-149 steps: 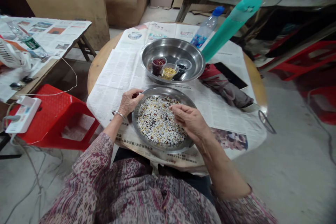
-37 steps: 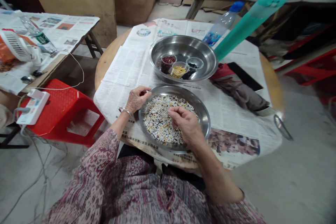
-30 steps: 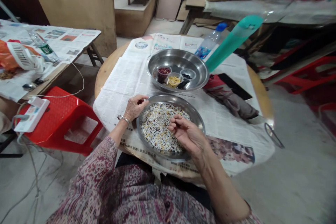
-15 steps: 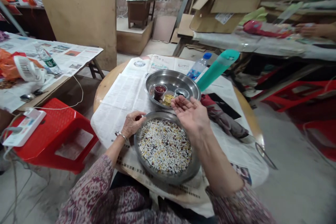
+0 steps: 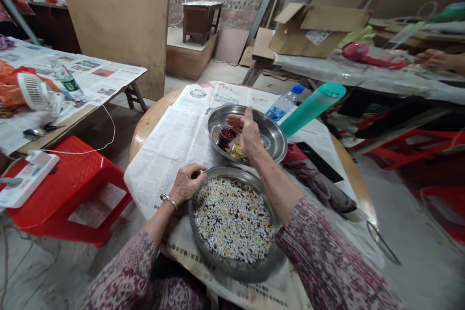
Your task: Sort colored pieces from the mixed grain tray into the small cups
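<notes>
My left hand (image 5: 187, 182) has its fingers curled at the left rim of the near metal basin (image 5: 250, 273). The basin holds a mix (image 5: 234, 218) of white grains with yellow, dark red and black bits. Over the far metal basin (image 5: 274, 147), my right hand (image 5: 249, 131) is held with fingers stretched and thumb raised; I see nothing in it. Beside its fingers stands a clear cup of dark red beans (image 5: 227, 135). A cup of yellow grains (image 5: 237, 150) is partly covered by my right wrist.
Newspaper (image 5: 163, 140) covers the round table. A water bottle (image 5: 285, 102), a green cylinder (image 5: 314, 109), a folded umbrella (image 5: 319, 181) and a black flat object (image 5: 323, 162) lie to the right. A red stool (image 5: 69, 193) stands left; another person's hand (image 5: 436, 58) shows far right.
My right hand has moved forward and left, from above the gap between the basins to over the far basin, turning thumb-up. My left hand stays at the near basin's rim. The view has shifted slightly.
</notes>
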Motion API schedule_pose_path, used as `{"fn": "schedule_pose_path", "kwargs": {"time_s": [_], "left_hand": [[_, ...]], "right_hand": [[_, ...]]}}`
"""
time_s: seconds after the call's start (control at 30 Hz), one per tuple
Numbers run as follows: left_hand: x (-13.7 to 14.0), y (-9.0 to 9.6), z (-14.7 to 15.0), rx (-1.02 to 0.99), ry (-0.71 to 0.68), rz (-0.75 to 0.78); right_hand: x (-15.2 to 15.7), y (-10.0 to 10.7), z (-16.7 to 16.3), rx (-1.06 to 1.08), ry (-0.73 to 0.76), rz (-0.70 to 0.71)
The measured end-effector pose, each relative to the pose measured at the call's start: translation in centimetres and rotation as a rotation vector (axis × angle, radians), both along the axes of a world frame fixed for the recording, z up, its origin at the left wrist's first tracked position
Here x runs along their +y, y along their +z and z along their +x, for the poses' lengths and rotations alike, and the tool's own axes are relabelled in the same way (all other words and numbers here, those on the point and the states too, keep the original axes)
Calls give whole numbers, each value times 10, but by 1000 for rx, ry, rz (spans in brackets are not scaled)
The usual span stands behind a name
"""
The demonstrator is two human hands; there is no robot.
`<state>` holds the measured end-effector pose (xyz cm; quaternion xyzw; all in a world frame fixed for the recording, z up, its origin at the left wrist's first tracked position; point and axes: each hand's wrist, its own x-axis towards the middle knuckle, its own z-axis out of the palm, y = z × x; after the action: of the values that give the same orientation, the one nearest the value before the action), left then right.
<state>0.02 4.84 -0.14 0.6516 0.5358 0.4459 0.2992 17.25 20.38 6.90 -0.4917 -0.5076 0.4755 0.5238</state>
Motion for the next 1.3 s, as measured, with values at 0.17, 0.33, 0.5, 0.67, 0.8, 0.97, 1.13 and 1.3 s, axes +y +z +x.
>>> {"fn": "schedule_pose_path", "kwargs": {"time_s": [0.17,0.33,0.5,0.67,0.8,0.97,1.13,1.3], "left_hand": [[0,0,1,4,5,-2],[0,1,1,0,15,-5],[0,0,1,-8,12,-1],[0,-1,0,-3,13,2],[0,0,0,-2,7,2],[2,-2,0,1,22,5],[2,-4,0,-19,14,-17],[3,-1,0,-58,21,-58]], "right_hand": [[-8,2,-1,13,48,39],[-11,4,5,-109,106,84],[-13,7,10,-219,160,123],[-13,10,12,-214,172,166],[-23,16,18,-111,97,179],[-78,17,54,-112,-57,231],[-169,-14,106,-406,-253,213],[-238,-61,114,-362,-298,138]]}}
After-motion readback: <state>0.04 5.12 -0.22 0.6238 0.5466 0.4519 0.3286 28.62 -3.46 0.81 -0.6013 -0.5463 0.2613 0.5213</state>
